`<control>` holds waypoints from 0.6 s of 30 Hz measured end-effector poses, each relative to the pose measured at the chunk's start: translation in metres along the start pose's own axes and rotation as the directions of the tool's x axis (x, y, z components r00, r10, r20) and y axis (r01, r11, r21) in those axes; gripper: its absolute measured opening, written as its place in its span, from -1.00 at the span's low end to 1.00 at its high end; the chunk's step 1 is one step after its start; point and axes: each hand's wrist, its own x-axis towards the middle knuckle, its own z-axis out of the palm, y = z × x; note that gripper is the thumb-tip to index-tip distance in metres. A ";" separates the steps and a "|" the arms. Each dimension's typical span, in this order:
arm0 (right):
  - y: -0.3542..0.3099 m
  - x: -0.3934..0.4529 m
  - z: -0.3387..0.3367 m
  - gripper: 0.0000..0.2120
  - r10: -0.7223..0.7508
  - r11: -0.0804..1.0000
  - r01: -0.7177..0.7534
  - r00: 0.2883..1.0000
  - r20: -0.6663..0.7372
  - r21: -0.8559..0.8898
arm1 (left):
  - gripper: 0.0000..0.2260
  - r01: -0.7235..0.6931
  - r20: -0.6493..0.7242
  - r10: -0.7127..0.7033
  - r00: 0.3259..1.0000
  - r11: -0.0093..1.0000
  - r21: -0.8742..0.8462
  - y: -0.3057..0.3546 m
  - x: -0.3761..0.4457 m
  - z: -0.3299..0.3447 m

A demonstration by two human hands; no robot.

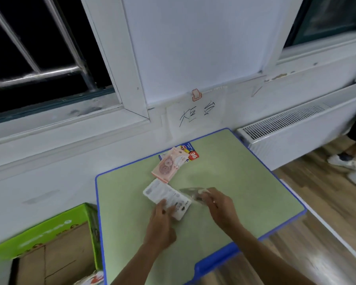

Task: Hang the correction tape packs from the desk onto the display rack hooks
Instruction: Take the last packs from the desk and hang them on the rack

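On the green desk [245, 182] lie several correction tape packs. A white pack [164, 194] lies face down near the middle, and my left hand [162, 221] pinches its near end. My right hand [220, 204] holds a blurred, clear-fronted pack [191, 193] just above the desk, to the right of the white one. Farther back, a pink pack [169, 165] rests on top of a blue pack [188, 150] with a red "36" label. No display rack or hooks are in view.
The desk has a blue rim and stands against a white wall under a window. A green cardboard box [49, 239] sits left of the desk. A white radiator [296, 130] is at the right, with a person's shoes [345, 161] on the wooden floor.
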 end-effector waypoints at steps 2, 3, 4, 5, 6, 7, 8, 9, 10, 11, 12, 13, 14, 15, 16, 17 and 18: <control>0.001 -0.009 -0.021 -0.77 0.185 0.971 -0.173 0.981 -0.056 0.165 | -0.44 -0.003 -0.045 0.002 0.999 1.000 -0.013 0.018 -0.008 0.005; 0.004 -0.016 -0.034 -0.74 0.235 0.954 -0.214 0.968 -0.082 0.211 | -0.48 0.011 -0.059 -0.011 0.998 1.000 0.001 0.025 -0.010 0.008; 0.009 -0.025 -0.048 -0.73 0.259 0.945 -0.229 0.960 -0.104 0.234 | -0.49 0.017 -0.075 -0.014 0.997 0.999 0.031 0.031 -0.010 0.010; 0.016 -0.037 -0.061 -0.74 0.273 0.939 -0.237 0.955 -0.120 0.249 | -0.46 0.028 -0.092 -0.021 0.996 0.997 0.075 0.037 -0.009 0.010; 0.023 -0.048 -0.073 -0.75 0.290 0.930 -0.245 0.947 -0.138 0.273 | -0.42 0.048 -0.119 -0.034 0.992 0.991 0.123 0.041 -0.007 0.008; 0.031 -0.058 -0.085 -0.76 0.310 0.919 -0.252 0.937 -0.162 0.304 | -0.35 0.090 -0.141 -0.068 0.988 0.983 0.161 0.047 -0.001 0.005; 0.038 -0.068 -0.095 -0.75 0.335 0.905 -0.262 0.924 -0.184 0.334 | -0.27 0.164 -0.125 -0.142 0.982 0.969 0.184 0.052 0.005 0.002; 0.046 -0.077 -0.103 -0.74 0.355 0.898 -0.270 0.911 -0.210 0.347 | -0.22 0.247 -0.072 -0.238 0.969 0.954 0.172 0.055 0.009 0.000; 0.052 -0.086 -0.109 -0.72 0.359 0.902 -0.272 0.904 -0.231 0.335 | -0.23 0.327 -0.014 -0.328 0.945 0.936 0.134 0.058 0.011 -0.001; 0.057 -0.094 -0.112 -0.71 0.353 0.909 -0.275 0.908 -0.227 0.313 | -0.30 0.379 0.025 -0.384 0.923 0.920 0.103 0.060 0.007 0.001; 0.060 -0.101 -0.113 -0.70 0.355 0.909 -0.289 0.914 -0.195 0.301 | -0.40 0.393 0.024 -0.396 0.918 0.915 0.089 0.060 0.002 0.003; 0.062 -0.108 -0.112 -0.70 0.365 0.903 -0.309 0.918 -0.155 0.298 | -0.49 0.378 -0.002 -0.380 0.925 0.921 0.097 0.060 -0.006 0.007; 0.064 -0.116 -0.111 -0.68 0.373 0.901 -0.325 0.918 -0.131 0.287 | -0.57 0.354 -0.036 -0.353 0.935 0.926 0.133 0.060 -0.016 0.011; 0.066 -0.123 -0.109 -0.65 0.372 0.907 -0.327 0.918 -0.138 0.265 | -0.62 0.333 -0.063 -0.327 0.943 0.925 0.182 0.060 -0.026 0.015; 0.067 -0.129 -0.108 -0.62 0.368 0.916 -0.326 0.915 -0.164 0.235 | -0.66 0.313 -0.083 -0.302 0.950 0.925 0.216 0.064 -0.034 0.018; 0.069 -0.136 -0.107 -0.59 0.368 0.920 -0.328 0.911 -0.186 0.213 | -0.69 0.294 -0.087 -0.282 0.956 0.926 0.236 0.070 -0.042 0.021; 0.069 -0.142 -0.108 -0.58 0.372 0.919 -0.330 0.907 -0.198 0.214 | -0.70 0.276 -0.078 -0.265 0.961 0.931 0.237 0.080 -0.048 0.023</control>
